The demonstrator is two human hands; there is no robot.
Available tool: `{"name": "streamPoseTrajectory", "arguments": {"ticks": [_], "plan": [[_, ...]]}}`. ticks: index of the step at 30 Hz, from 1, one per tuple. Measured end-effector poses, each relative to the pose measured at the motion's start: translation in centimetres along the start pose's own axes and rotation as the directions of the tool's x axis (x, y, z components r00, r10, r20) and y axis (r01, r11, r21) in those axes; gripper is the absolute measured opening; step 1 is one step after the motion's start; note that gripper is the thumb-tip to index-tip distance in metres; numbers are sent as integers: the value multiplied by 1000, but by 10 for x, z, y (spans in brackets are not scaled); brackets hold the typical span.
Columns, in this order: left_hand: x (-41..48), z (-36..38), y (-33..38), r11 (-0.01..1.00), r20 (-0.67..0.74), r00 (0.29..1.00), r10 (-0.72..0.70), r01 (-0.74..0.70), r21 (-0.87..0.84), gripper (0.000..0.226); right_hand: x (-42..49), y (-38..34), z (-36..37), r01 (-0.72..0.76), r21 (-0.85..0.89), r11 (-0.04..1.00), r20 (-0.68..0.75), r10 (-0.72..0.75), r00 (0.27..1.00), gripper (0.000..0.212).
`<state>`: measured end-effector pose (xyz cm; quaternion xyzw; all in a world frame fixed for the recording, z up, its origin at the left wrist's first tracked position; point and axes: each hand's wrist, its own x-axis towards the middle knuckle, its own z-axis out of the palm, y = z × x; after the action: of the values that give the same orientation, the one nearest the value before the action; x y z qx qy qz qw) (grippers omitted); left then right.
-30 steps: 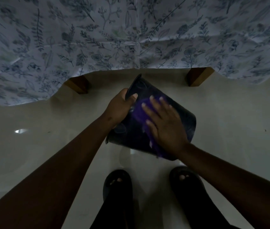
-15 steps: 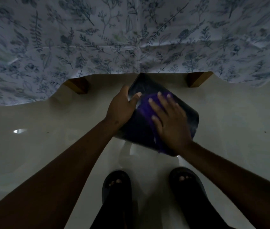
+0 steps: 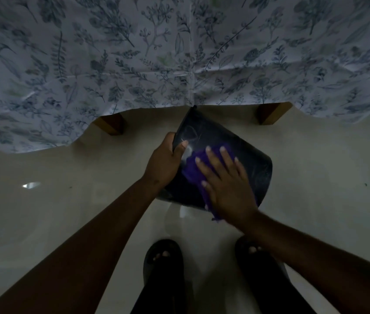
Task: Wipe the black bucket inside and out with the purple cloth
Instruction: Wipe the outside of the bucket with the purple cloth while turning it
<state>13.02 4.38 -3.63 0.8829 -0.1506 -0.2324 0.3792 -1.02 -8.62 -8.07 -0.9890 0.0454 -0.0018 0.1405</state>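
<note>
Left hand gripping tilted glossy black plastic bucket at its edge, thumb curled over, right hand fingers spread flat, pressing crumpled purple cloth on what looks like the bucket's outer wall, dim light

Dim, bluish indoor scene with soft detail. A small bright glare spot sits on the glossy floor at left; faint sheen marks the black bucket. Wide-angle curving bends the edges.

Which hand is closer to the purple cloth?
The right hand: it lies flat on the purple cloth, pressing it against the black bucket. The left hand grips the bucket's edge, just left of the cloth.
</note>
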Motion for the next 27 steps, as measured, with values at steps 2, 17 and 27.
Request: {"name": "streamPoseTrajectory", "arguments": {"ticks": [2, 17, 27], "plan": [[0, 0, 2, 1000, 7, 1000, -10, 10, -6, 32, 29, 18, -11, -169, 81, 982, -40, 173, 984, 53], [7, 0, 2, 997, 20, 999, -43, 44, -63, 32, 20, 7, -6, -74, 7, 997, -12, 74, 997, 54], [21, -1, 13, 993, 43, 995, -91, 94, -65, 31, -9, 1, -4, -261, 113, 959, -24, 266, 964, 54]]}}
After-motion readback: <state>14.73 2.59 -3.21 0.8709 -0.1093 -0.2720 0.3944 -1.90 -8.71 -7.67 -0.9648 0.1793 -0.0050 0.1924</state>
